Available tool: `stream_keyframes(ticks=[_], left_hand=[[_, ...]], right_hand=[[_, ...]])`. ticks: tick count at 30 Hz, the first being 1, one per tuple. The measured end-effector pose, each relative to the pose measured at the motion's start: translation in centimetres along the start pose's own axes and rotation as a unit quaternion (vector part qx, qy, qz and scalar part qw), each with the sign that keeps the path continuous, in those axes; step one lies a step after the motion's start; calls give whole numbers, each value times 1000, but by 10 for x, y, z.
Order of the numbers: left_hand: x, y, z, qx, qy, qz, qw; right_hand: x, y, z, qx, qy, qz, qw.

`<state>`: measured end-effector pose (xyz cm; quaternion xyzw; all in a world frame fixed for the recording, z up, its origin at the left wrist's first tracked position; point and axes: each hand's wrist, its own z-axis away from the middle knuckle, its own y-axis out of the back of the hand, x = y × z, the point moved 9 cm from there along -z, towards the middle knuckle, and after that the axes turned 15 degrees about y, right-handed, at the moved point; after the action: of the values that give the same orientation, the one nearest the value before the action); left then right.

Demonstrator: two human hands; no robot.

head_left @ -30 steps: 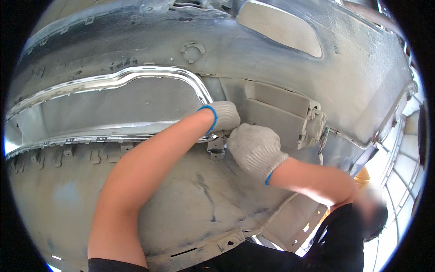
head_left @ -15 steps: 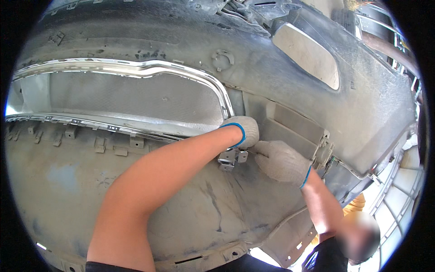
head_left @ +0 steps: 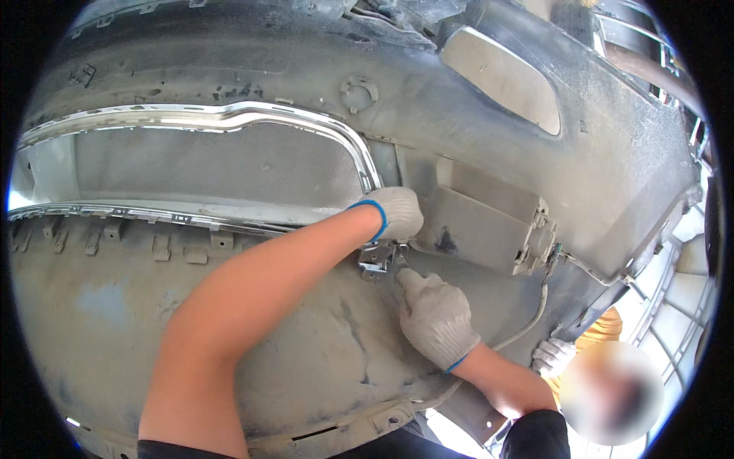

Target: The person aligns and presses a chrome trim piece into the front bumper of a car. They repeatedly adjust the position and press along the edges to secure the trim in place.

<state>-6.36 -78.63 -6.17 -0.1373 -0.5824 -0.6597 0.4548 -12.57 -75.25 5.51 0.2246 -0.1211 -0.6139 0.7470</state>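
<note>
My left hand (head_left: 399,215), in a knitted glove with a blue cuff, is closed at the lower right corner of the chrome trim frame (head_left: 365,155). Its fingertips are hidden. Just below it a small metal bracket (head_left: 374,262) is on the inner side of a large, dusty grey car bumper (head_left: 306,336). My right hand (head_left: 437,315), gloved the same way, is closed with thumb and fingertips pointing up beside the bracket. A thin dark metal piece (head_left: 400,257) lies between its fingertips and the bracket; what the hand grips cannot be made out.
Right of my hands sits a grey housing (head_left: 489,218), with a cable (head_left: 541,302) running down from its end. An oblong opening (head_left: 505,76) is cut in the far part. At the lower right is another person, whose gloved hand (head_left: 553,356) touches the bumper's edge.
My right hand has moved down and left, away from my left hand, to below the bracket. The view has shifted slightly. The other person's gloved hand has come into sight.
</note>
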Motion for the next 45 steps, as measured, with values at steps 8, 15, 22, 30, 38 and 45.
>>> stream_keyframes(ticks=[8,15,22,30,38,45], left_hand=[[-32,1,18,-49,202,316,926],[-38,-1,22,-17,223,362,905],[-34,12,22,26,228,327,917],[-29,16,31,-88,282,367,882],[-9,32,19,-107,276,63,953],[-11,13,2,-160,272,-13,949]], right_hand=[[21,-30,7,53,33,-68,996],[16,-37,-9,155,27,-270,950],[16,-43,-10,92,96,-120,984],[51,-15,43,-101,123,-58,986],[58,-9,47,-72,152,4,986],[67,-38,-3,119,151,-103,976]])
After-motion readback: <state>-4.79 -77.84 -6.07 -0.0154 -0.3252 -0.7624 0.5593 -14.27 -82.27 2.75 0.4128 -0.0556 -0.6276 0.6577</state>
